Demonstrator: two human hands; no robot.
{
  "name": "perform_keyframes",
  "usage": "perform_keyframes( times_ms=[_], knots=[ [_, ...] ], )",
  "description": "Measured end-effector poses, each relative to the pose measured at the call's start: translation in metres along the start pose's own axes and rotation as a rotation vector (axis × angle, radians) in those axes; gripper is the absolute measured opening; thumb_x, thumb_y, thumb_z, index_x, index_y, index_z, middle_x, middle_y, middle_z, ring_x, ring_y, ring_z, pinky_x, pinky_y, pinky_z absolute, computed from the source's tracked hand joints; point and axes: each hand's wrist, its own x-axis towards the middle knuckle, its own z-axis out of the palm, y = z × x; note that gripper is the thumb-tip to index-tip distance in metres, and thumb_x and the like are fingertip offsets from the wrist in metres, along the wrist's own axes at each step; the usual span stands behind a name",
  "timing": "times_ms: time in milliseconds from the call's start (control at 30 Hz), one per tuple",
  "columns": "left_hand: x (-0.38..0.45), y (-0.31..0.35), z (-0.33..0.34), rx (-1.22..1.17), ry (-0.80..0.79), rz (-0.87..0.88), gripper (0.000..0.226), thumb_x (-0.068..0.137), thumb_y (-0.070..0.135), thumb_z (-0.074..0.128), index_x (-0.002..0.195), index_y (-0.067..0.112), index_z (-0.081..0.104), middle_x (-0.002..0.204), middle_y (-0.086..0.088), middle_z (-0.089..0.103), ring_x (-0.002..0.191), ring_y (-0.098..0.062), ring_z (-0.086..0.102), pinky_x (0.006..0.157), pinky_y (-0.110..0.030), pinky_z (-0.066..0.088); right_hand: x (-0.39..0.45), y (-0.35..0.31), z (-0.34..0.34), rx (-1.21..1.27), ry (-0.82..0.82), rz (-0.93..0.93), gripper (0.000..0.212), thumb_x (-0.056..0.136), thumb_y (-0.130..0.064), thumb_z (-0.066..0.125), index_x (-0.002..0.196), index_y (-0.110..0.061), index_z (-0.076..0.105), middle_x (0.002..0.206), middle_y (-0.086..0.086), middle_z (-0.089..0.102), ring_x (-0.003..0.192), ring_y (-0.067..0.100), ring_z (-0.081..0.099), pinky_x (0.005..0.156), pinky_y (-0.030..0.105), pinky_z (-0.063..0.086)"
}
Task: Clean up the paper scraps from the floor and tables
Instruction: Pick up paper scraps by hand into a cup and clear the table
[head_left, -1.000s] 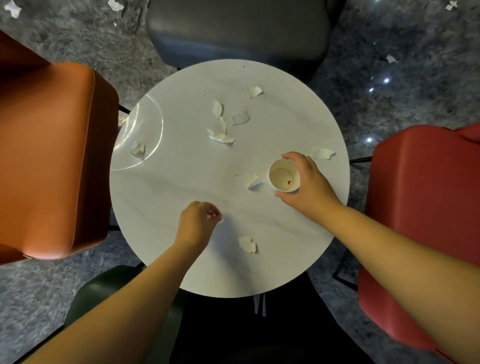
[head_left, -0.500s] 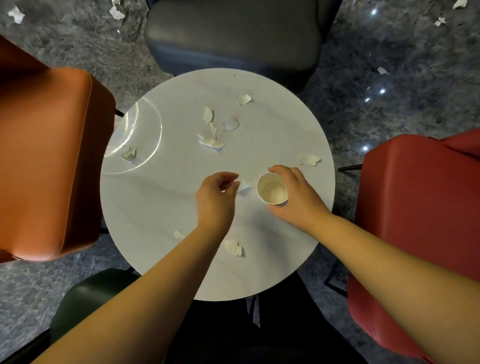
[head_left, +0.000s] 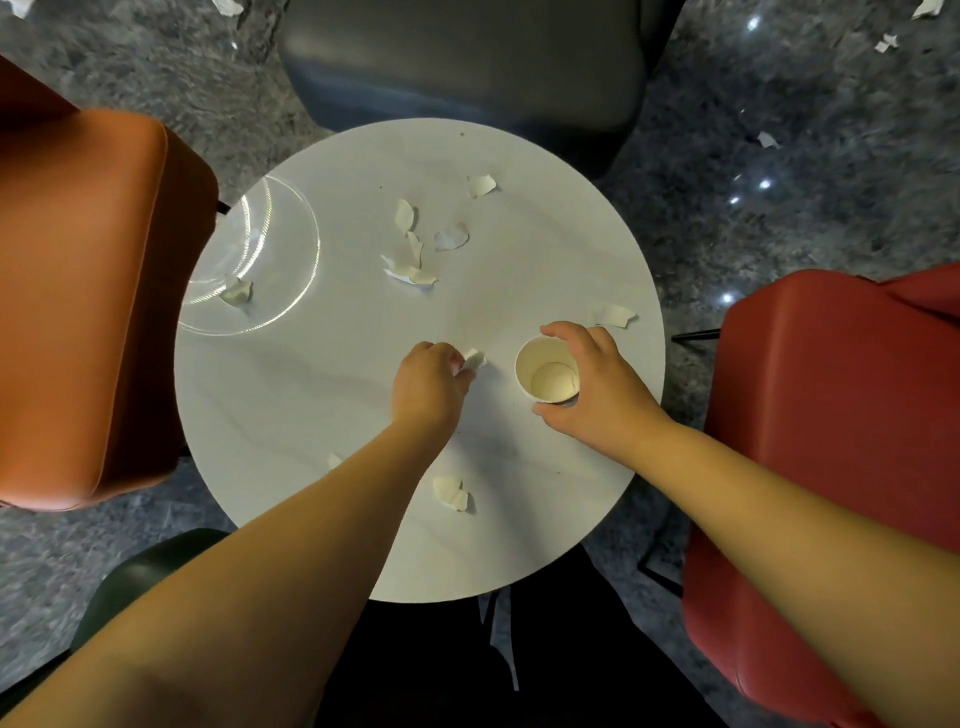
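Orange chair (head_left: 88, 291) at left, red chair (head_left: 841, 467) at right, dark grey chair (head_left: 462, 57) at far side, dark green seat (head_left: 140, 582) at near left. All on grey marbled floor (head_left: 779, 156) with bright light reflections.

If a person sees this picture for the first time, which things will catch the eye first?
First the round white table in the middle, with torn paper scraps scattered on it. Then the two bare hands: the left hand pinches a scrap near the table's centre, and the right hand holds a paper cup beside it. An orange chair at left and a red chair at right frame the table.
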Motion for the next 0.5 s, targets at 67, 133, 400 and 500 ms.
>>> perform_keyframes(
  times_ms=[67,133,400,500],
  knots=[
    [-0.011,0.006,-0.008,-0.183,0.081,-0.029,0.018,0.089,0.033,0.069,0.092,0.016,0.066,0.093,0.002,0.062,0.079,-0.012,0.059,0.065,-0.016,0.039,0.001,-0.001,0.000,-0.004,-0.005,-0.003,0.080,0.074,-0.027,0.078,0.138,-0.037,0.032,0.130,-0.002,0.035,0.107,0.020,0.051,0.085,0.025,0.045],
    [-0.028,0.016,-0.017,-0.330,0.173,0.000,0.015,0.086,0.036,0.071,0.085,0.026,0.060,0.084,0.013,0.060,0.074,-0.002,0.058,0.059,-0.007,0.037,0.003,-0.004,0.001,-0.008,-0.010,-0.007,0.079,0.075,-0.026,0.077,0.138,-0.036,0.032,0.129,-0.001,0.035,0.107,0.020,0.051,0.084,0.024,0.045],
    [-0.064,0.015,-0.039,-0.360,0.184,0.169,0.011,0.083,0.032,0.074,0.094,0.032,0.071,0.094,0.021,0.054,0.078,0.008,0.055,0.065,-0.003,0.042,0.014,-0.036,0.007,-0.082,-0.081,-0.132,0.082,0.073,-0.029,0.081,0.140,-0.032,0.034,0.133,0.003,0.037,0.111,0.022,0.053,0.087,0.026,0.050],
    [-0.066,-0.021,-0.049,-0.440,0.290,-0.017,0.013,0.088,0.026,0.071,0.095,0.036,0.067,0.097,0.013,0.059,0.080,0.012,0.054,0.062,0.001,0.038,0.016,-0.041,0.007,-0.071,-0.095,-0.144,0.081,0.072,-0.027,0.080,0.139,-0.034,0.035,0.130,0.001,0.037,0.112,0.021,0.051,0.089,0.029,0.048]
  ],
)
